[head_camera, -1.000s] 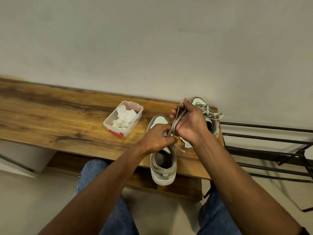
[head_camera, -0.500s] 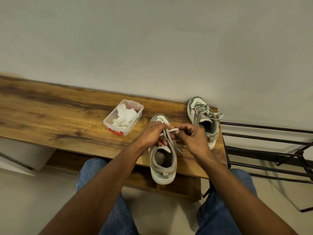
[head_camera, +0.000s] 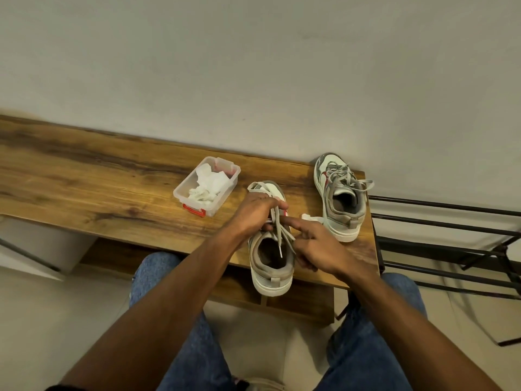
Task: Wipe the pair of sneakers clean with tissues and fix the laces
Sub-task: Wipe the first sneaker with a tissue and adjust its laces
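So the near sneaker [head_camera: 271, 258] sits at the table's [head_camera: 84, 190] near edge, heel toward the person, its grey laces [head_camera: 279, 227] loose across the tongue. Left hand [head_camera: 253, 214] is curled round the laces over the toe end; right hand [head_camera: 317, 246] pinches the lace ends beside the collar, index finger sticking out. The second sneaker [head_camera: 339, 196] stands at the far right, laces tied. Left of both, a clear tub [head_camera: 207, 186] of crumpled tissues [head_camera: 208, 186].

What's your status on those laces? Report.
Left hand pinching laces on near sneaker. Right hand at the laces, grip unclear. Far sneaker laced. Nothing blocking.
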